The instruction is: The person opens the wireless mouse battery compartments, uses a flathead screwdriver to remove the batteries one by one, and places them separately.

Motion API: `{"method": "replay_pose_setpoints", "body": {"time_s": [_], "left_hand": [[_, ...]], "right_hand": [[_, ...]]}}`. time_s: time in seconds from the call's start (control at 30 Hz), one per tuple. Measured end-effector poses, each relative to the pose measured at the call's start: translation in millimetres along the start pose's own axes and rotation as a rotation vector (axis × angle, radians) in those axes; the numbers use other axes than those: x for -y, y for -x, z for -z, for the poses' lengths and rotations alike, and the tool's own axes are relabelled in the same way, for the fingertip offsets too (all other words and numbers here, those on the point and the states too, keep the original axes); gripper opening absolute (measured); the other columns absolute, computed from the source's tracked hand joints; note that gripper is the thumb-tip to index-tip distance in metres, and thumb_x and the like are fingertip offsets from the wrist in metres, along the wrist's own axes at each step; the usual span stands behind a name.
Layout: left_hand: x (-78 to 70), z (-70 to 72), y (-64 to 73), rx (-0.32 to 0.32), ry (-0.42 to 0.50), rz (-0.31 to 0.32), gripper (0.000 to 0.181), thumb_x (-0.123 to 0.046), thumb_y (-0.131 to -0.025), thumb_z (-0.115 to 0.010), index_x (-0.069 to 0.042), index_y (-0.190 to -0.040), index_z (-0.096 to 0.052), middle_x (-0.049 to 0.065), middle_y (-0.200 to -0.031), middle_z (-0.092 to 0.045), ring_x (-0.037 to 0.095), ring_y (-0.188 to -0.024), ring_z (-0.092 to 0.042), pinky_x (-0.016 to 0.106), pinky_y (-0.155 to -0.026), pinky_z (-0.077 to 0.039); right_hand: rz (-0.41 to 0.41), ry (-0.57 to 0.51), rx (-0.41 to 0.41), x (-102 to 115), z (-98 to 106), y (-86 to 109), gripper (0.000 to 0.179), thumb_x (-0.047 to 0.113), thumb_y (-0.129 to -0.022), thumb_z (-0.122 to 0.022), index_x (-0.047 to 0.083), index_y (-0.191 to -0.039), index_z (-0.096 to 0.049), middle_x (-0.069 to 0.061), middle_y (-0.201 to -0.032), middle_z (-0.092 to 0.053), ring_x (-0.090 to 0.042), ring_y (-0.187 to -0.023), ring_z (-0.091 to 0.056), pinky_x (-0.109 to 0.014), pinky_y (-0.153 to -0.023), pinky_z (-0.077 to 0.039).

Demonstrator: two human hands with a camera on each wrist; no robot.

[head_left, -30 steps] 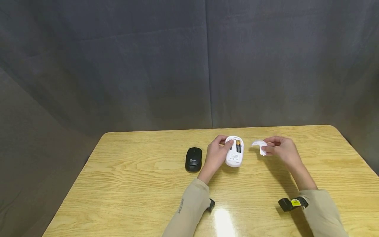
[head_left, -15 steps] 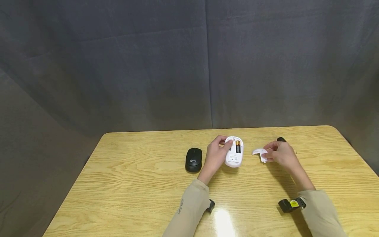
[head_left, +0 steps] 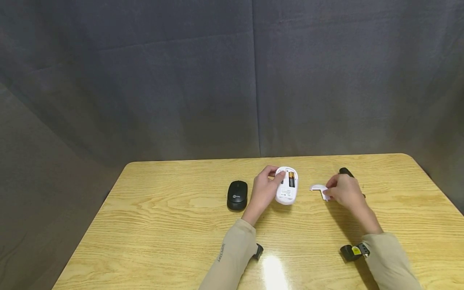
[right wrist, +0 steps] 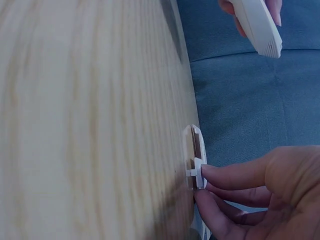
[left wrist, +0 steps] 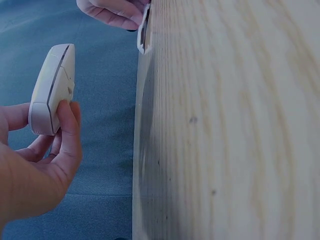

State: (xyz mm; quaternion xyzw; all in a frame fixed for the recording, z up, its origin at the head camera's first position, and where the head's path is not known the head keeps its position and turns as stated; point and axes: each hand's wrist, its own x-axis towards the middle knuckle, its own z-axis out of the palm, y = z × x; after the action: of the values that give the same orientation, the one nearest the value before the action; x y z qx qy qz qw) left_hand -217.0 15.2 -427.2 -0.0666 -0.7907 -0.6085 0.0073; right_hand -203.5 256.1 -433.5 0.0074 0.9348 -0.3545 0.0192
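My left hand [head_left: 265, 189] grips a white computer mouse [head_left: 286, 196] above the table, underside toward the head camera. Its battery bay is uncovered, with a battery [head_left: 291, 179] of black and copper colour inside. In the left wrist view the mouse [left wrist: 52, 90] is seen edge-on between thumb and fingers. To the right, my right hand [head_left: 346, 191] pinches the white battery cover [head_left: 319, 188] by its narrow tab, low at the table top. The right wrist view shows the thumb and fingers on the cover [right wrist: 200, 172], very close to the wood.
A black mouse [head_left: 237, 195] sits upright on the wooden table [head_left: 163, 225], left of my left hand. Partly hidden behind my right hand lies a black elongated object [head_left: 346, 172]. A dark curtain [head_left: 181, 80] hangs behind the table's far edge.
My right hand has moved down toward the table with the battery cover, which now looks flatter. The black elongated object behind that hand has come into view. My left hand stays still.
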Motion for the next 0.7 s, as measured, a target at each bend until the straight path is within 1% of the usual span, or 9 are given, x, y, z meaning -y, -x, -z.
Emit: {"method": "replay_pose_setpoints", "body": {"time_s": [0.13,0.3,0.43,0.57,0.7], "left_hand": [[-0.2,0.4,0.3,0.006,0.004,-0.002,0.029,-0.022,-0.101,-0.067,-0.001,-0.120,-0.070,0.007,-0.103,-0.067,0.010,-0.085,-0.057,0.024,-0.075,-0.048],[-0.2,1.1,0.8,0.013,0.008,-0.008,0.029,-0.022,-0.102,-0.066,0.000,-0.120,-0.069,0.008,-0.103,-0.066,0.011,-0.086,-0.057,0.024,-0.075,-0.049],[-0.1,1.5,1.5,0.014,0.002,-0.014,0.028,-0.022,-0.102,-0.066,0.000,-0.119,-0.069,0.009,-0.103,-0.066,0.013,-0.088,-0.058,0.026,-0.076,-0.049],[0.3,1.1,0.8,0.009,-0.006,-0.007,0.029,-0.022,-0.102,-0.065,0.000,-0.120,-0.069,0.009,-0.103,-0.067,0.013,-0.089,-0.058,0.026,-0.076,-0.050],[-0.3,0.7,0.8,0.004,-0.010,0.009,0.029,-0.023,-0.103,-0.064,-0.001,-0.121,-0.069,0.009,-0.104,-0.067,0.013,-0.088,-0.058,0.024,-0.075,-0.049]], "right_hand": [[0.061,0.077,-0.034,-0.4,0.0,0.3,0.011,-0.002,-0.088,-0.073,-0.011,-0.088,-0.070,-0.012,-0.074,-0.068,-0.020,-0.064,-0.056,-0.031,-0.054,-0.042],[0.093,0.089,-0.135,-1.7,4.8,0.6,0.014,0.005,-0.089,-0.073,-0.009,-0.090,-0.071,-0.017,-0.082,-0.069,-0.026,-0.071,-0.057,-0.034,-0.058,-0.042],[0.094,0.093,-0.190,-2.7,10.5,1.0,0.018,0.011,-0.093,-0.071,-0.008,-0.092,-0.072,-0.019,-0.084,-0.071,-0.027,-0.074,-0.058,-0.036,-0.062,-0.042],[0.080,0.105,-0.214,-4.9,17.3,1.1,0.024,0.015,-0.096,-0.070,-0.009,-0.095,-0.072,-0.022,-0.089,-0.072,-0.030,-0.076,-0.059,-0.038,-0.065,-0.042],[0.067,0.118,-0.239,-8.6,22.3,1.6,0.026,0.015,-0.096,-0.070,-0.010,-0.098,-0.071,-0.028,-0.098,-0.071,-0.035,-0.080,-0.060,-0.039,-0.066,-0.042]]}}
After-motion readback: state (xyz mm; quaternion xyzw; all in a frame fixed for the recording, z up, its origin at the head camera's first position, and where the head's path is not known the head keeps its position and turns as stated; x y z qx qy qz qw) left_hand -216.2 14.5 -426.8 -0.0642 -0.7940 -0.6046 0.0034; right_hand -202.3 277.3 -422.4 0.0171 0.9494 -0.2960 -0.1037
